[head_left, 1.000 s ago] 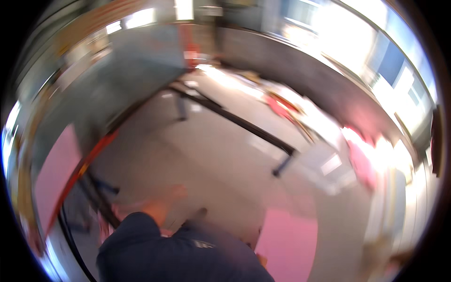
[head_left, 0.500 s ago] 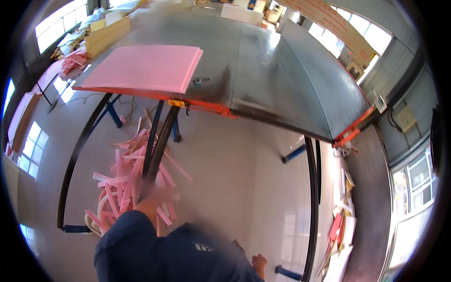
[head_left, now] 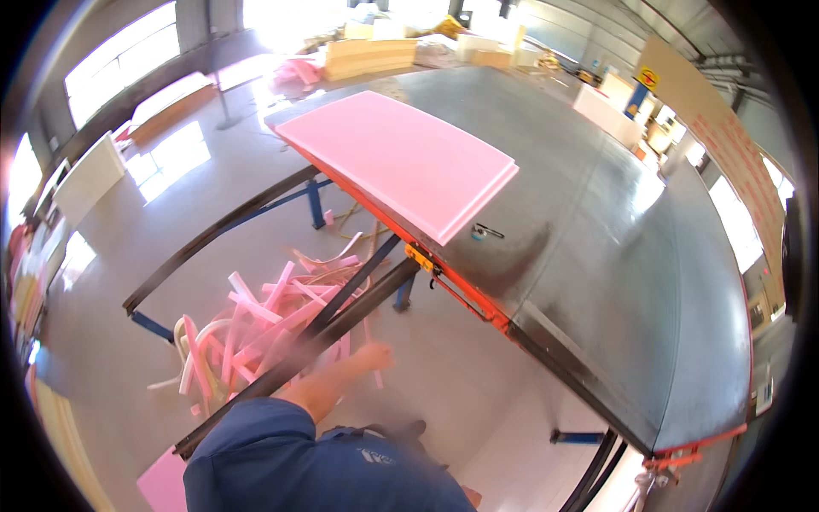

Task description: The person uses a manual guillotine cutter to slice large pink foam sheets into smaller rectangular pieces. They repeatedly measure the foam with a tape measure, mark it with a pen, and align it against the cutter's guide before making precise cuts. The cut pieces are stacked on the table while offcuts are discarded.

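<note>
My left hand [head_left: 375, 355] is in front of my body, below the table's near edge and beside a dark table leg [head_left: 337, 328]. Motion smears its fingers, and I make out nothing held. Only a small part of my right hand [head_left: 472, 496] shows at the lower edge, past my blue top; its fingers are hidden. Ahead, pink foam sheets [head_left: 397, 162] lie stacked on the large dark metal tabletop [head_left: 589, 205], flush along its orange edge. A small tool with a dark handle [head_left: 487, 231] rests just right of the stack. A yellow-orange clamp [head_left: 419, 257] sits on the edge.
Pink and cream foam strips [head_left: 256, 324] lie heaped on the floor around the legs. A dark curved bar [head_left: 217, 230] runs at the left. A pink board [head_left: 164, 482] stands at lower left. Yellowish blocks [head_left: 368, 56] are stacked at the back, and a tan beam [head_left: 721, 136] crosses the upper right.
My view has turned to the left, so the table and pink sheets appear further right and slanted. My left hand has swung forward and right, and my right hand has mostly dropped out of view.
</note>
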